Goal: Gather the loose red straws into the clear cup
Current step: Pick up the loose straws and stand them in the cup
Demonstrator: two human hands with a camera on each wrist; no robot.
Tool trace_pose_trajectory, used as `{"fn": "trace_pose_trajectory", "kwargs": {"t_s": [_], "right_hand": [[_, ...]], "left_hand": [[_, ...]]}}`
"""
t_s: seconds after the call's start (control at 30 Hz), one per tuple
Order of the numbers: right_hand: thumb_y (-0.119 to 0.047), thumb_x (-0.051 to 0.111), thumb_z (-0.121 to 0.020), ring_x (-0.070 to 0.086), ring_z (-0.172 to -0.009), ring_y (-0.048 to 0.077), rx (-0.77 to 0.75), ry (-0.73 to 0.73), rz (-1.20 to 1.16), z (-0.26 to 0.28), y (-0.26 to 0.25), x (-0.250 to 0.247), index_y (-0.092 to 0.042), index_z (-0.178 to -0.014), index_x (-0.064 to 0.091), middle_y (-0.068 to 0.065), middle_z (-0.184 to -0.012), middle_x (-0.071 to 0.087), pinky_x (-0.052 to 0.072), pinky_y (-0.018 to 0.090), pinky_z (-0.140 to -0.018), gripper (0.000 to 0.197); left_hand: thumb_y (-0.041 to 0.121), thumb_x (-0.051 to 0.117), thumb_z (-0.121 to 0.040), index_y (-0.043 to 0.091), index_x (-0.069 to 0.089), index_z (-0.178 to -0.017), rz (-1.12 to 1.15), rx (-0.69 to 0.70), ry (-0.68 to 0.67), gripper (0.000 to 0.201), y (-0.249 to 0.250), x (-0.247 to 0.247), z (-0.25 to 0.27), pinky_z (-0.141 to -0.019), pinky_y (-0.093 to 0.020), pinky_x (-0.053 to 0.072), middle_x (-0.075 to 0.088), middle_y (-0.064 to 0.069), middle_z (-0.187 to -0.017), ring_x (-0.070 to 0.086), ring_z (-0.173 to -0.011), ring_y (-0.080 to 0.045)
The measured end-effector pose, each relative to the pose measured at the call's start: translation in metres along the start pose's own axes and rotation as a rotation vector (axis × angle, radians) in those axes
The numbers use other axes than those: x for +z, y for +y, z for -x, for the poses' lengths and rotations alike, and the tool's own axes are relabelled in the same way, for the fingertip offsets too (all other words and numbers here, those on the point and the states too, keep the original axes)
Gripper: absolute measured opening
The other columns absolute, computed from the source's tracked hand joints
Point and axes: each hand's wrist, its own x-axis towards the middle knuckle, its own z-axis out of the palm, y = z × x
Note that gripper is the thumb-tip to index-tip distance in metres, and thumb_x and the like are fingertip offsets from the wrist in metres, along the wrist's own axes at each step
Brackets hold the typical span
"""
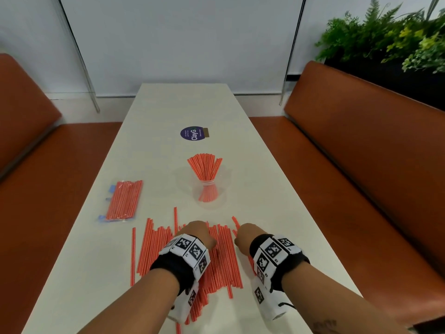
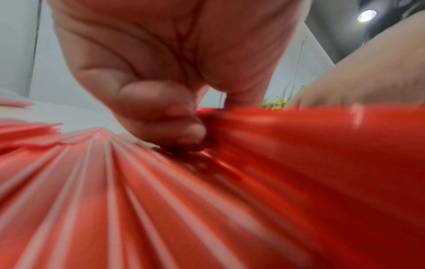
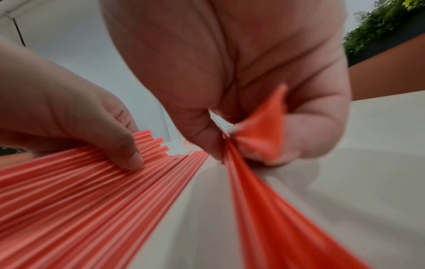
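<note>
A few loose red straws (image 3: pixel 253 174) are pinched in the right hand (image 1: pixel 250 233) grip, long axes pointing toward the clear cup (image 1: pixel 207 189) directly ahead on the worktop (image 1: pixel 277 189); the left hand (image 1: pixel 196 233), fingers curled, pinches into the remaining pile.

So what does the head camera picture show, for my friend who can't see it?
Two hands, left hand and right hand, reach down onto a spread of loose red straws on a white table. Farther off stands a clear cup with a bunch of straws in it, and a packet of straws lies to its left.
</note>
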Motion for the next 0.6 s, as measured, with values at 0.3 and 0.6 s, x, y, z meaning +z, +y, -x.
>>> {"fn": "trace_pose_trajectory", "kwargs": {"t_s": [0.3,0.6], "right_hand": [[-0.008,0.040,-0.094,0.057,-0.103,0.032,-0.068,0.125,-0.575,-0.003,0.013,-0.009,0.005,-0.126,0.045,0.022,-0.114,0.055,0.047,0.030,-0.079,0.035],[-0.028,0.038,-0.099,0.030,-0.048,0.010,-0.225,0.115,-1.057,-0.003,0.019,-0.027,-0.012,-0.089,0.042,0.000,-0.063,0.034,0.035,0.025,-0.047,0.019]], "left_hand": [[0.008,0.036,-0.093,0.003,0.040,-0.109,0.549,-0.033,0.035,0.017,0.000,-0.007,0.002,-0.047,-0.023,0.038,0.052,-0.005,-0.062,0.050,-0.052,-0.014],[0.035,0.036,-0.097,0.014,0.051,-0.081,1.004,0.050,0.093,0.031,-0.005,-0.024,0.012,-0.040,-0.020,0.024,0.034,0.002,-0.056,0.027,-0.042,-0.010]]}}
